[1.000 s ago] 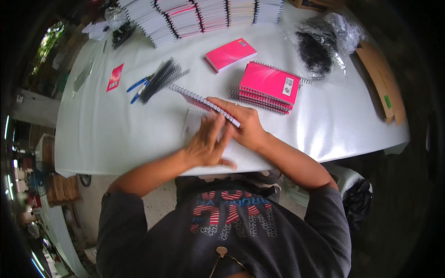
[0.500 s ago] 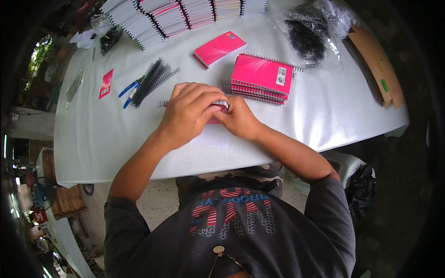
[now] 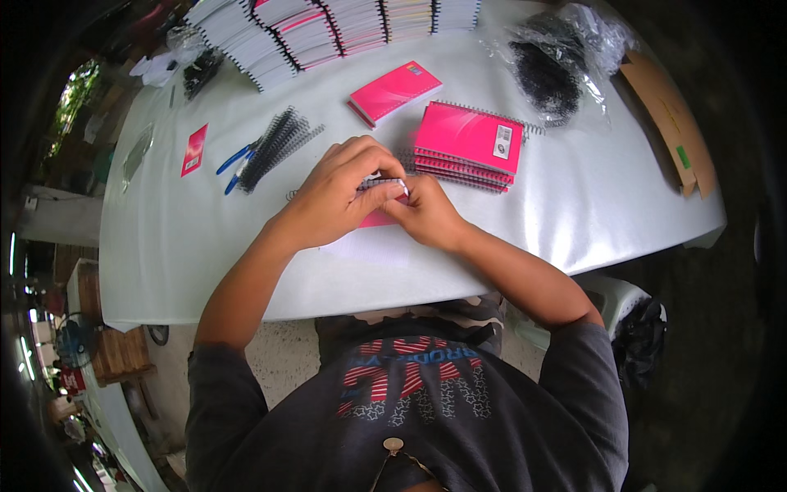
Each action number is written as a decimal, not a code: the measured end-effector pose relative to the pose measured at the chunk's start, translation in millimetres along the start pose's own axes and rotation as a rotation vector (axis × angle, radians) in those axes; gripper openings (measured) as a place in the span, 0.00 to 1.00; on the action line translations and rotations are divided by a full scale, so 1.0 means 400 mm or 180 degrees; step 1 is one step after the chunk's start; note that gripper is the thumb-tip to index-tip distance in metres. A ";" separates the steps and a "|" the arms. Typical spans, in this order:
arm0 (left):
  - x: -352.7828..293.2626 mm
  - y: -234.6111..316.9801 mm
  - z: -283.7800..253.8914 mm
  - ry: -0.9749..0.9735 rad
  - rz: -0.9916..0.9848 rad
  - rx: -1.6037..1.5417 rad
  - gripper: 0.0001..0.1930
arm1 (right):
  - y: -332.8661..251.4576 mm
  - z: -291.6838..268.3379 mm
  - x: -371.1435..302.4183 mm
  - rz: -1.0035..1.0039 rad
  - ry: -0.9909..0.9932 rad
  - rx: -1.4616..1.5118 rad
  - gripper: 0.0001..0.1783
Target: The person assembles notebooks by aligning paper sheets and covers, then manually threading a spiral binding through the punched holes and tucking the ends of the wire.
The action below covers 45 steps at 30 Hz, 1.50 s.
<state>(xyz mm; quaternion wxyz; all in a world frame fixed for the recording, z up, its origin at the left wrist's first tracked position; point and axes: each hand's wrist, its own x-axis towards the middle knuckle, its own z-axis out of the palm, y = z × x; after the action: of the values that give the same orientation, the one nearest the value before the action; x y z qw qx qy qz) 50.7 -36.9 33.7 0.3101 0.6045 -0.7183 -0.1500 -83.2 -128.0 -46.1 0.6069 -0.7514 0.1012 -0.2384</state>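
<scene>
Both my hands are closed over a small pink-covered notebook [image 3: 378, 220] near the table's front edge, and they hide most of it. My left hand [image 3: 338, 193] arches over its far edge, fingers bent and thumb on the pages. Against that thumb, my right hand [image 3: 432, 215] grips the notebook's right end. A dark wire coil [image 3: 292, 196] pokes out left of my left hand. Just beyond my right hand lies a stack of spiral-bound pink notebooks [image 3: 467, 135]. Left of my hands, loose black coils [image 3: 280, 150] rest against blue-handled pliers [image 3: 235, 157].
Behind the stack sits another pink pad [image 3: 395, 92]; a pink cover sheet [image 3: 194, 151] lies at left. Rows of bound books [image 3: 336, 33] line the far edge. A plastic bag of black coils [image 3: 548, 70] and a cardboard box [image 3: 668, 123] stand at right.
My left fingers have lifted and arched a little, so more of the notebook's edge shows between fingers and thumb. The whole view has shifted slightly.
</scene>
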 end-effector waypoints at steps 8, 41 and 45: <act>0.002 0.015 0.004 0.0142 0.0218 0.0542 0.09 | 0.030 0.001 -0.002 -0.0069 0.0010 0.0014 0.09; 0.104 -0.149 0.169 0.1742 -0.0497 -0.0601 0.17 | 0.016 -0.226 -0.121 0.0263 0.1745 -0.1364 0.35; -0.075 -0.221 0.028 0.0259 -0.0776 0.0454 0.24 | -0.078 -0.107 -0.236 0.0429 0.1776 -0.1385 0.24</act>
<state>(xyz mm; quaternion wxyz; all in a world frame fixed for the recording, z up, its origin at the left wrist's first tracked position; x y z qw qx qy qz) 114.4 -29.6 -35.0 0.2747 0.7133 -0.6353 -0.1105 -189.8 -115.5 -31.9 0.3961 -0.7607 0.3606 -0.3666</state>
